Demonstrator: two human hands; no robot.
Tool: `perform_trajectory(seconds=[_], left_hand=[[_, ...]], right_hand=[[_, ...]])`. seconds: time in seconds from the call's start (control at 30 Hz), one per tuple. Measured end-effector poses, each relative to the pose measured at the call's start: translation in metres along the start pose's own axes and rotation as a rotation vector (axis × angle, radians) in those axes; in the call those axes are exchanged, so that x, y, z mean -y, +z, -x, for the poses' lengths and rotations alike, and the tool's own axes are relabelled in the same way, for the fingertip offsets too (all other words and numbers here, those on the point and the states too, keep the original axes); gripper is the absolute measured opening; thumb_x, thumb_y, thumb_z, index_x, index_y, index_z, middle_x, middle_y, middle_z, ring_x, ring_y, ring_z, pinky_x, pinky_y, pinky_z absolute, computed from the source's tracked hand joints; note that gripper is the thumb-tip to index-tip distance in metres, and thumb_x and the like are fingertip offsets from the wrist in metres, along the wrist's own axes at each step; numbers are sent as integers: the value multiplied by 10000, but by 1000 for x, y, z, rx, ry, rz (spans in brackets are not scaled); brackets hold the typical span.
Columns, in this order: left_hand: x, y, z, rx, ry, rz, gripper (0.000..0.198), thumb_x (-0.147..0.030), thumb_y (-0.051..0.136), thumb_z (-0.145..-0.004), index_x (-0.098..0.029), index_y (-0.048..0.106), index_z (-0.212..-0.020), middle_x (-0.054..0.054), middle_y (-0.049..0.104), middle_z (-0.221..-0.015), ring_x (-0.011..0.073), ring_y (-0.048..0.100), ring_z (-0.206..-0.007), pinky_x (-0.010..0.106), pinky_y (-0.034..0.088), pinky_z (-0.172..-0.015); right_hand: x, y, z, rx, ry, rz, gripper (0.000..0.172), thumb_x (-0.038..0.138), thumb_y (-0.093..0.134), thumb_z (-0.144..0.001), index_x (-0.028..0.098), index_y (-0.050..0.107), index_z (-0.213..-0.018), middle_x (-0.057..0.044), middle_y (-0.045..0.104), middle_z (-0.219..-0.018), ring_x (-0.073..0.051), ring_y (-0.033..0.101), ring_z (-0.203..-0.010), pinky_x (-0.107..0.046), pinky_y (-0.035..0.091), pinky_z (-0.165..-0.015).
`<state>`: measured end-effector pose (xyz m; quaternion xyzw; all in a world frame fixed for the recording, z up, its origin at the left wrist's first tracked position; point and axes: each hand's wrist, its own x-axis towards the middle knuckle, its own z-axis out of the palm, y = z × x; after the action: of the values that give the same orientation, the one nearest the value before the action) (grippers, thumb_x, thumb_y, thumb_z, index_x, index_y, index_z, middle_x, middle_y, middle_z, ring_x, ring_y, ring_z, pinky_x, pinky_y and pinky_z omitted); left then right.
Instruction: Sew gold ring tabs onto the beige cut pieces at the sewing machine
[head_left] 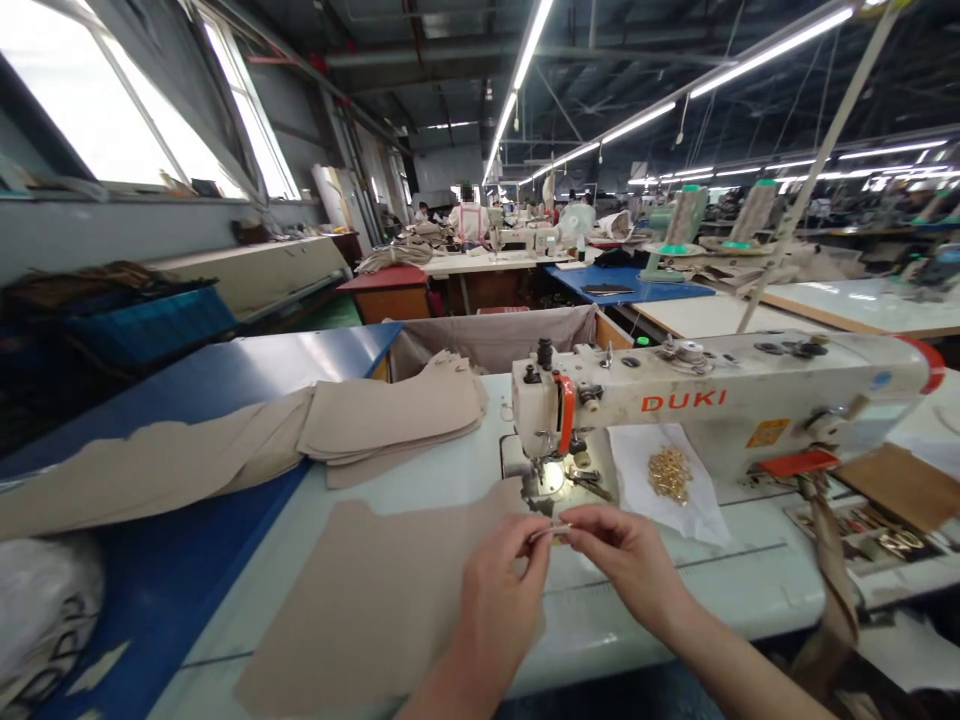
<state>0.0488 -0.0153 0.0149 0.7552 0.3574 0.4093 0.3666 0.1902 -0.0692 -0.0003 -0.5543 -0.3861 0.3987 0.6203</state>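
Note:
My left hand and my right hand meet in front of the sewing machine, both with fingers pinched. Between the fingertips runs a small narrow beige strip, one end in each hand. Whether a metal piece is on it is too small to tell. A flat beige fabric panel lies on the pale table, partly under my left hand. Just beyond my hands is the lit needle area. Small gold-coloured metal pieces are heaped on a white sheet to the right.
A stack of cut beige panels sits at the back left, with more fabric over a blue table. An open tray of metal parts is at the right. Thread cones stand farther back.

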Motion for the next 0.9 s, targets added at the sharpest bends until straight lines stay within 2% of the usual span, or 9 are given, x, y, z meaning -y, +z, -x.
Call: perform_trajectory(seconds=[0.2, 0.33, 0.5, 0.63, 0.77, 0.83, 0.9], left_hand=[[3, -8, 6, -59, -114, 52, 82, -223, 615, -747, -250, 690, -726, 14, 675, -728, 187, 617, -685, 261, 489, -673], [6, -9, 9, -50, -92, -3, 107, -218, 588, -770, -251, 680, -727, 14, 658, -712, 187, 607, -682, 263, 471, -679], [13, -4, 15, 1, -7, -38, 161, -204, 539, -805, -251, 689, -768, 34, 673, -746, 192, 614, -702, 275, 470, -719], [16, 1, 18, 22, -39, -25, 154, -204, 538, -799, -245, 683, -764, 39, 674, -750, 195, 614, -706, 287, 475, -717], [17, 1, 16, 45, -156, 74, 124, -227, 561, -781, -242, 672, -727, 29, 668, -748, 190, 612, -710, 285, 484, -699], [20, -2, 12, 41, -261, 176, 92, -247, 578, -763, -229, 665, -737, 25, 674, -750, 188, 620, -720, 286, 491, -701], [23, -7, 6, 43, -376, 325, 70, -265, 617, -721, -206, 648, -741, 17, 675, -719, 182, 624, -701, 288, 499, -692]], right_hand=[[-8, 13, 1, 23, 58, -79, 369, 492, 786, -610, 197, 742, -828, -56, 723, -772, -217, 667, -740, -342, 537, -715], [-12, 18, 2, 5, 25, -60, 329, 469, 769, -644, 192, 737, -819, -61, 715, -748, -217, 666, -724, -339, 540, -701], [-18, 23, 5, -54, -235, 161, 109, 286, 638, -776, 215, 720, -778, -50, 688, -760, -184, 645, -716, -286, 525, -663], [-26, 24, 6, -53, -445, 388, 185, 169, 523, -834, 220, 699, -860, -61, 686, -845, -182, 645, -811, -282, 521, -729], [-29, 26, 11, -9, -493, 468, 250, 151, 459, -870, 227, 678, -965, -86, 667, -1000, -196, 624, -954, -312, 501, -852], [-26, 27, 13, 22, -452, 448, 257, 169, 460, -881, 232, 663, -1025, -90, 647, -1064, -200, 603, -1007, -324, 480, -894], [-22, 27, 14, 47, -361, 374, 246, 209, 488, -882, 234, 650, -1065, -80, 648, -1036, -195, 611, -962, -313, 489, -857]])
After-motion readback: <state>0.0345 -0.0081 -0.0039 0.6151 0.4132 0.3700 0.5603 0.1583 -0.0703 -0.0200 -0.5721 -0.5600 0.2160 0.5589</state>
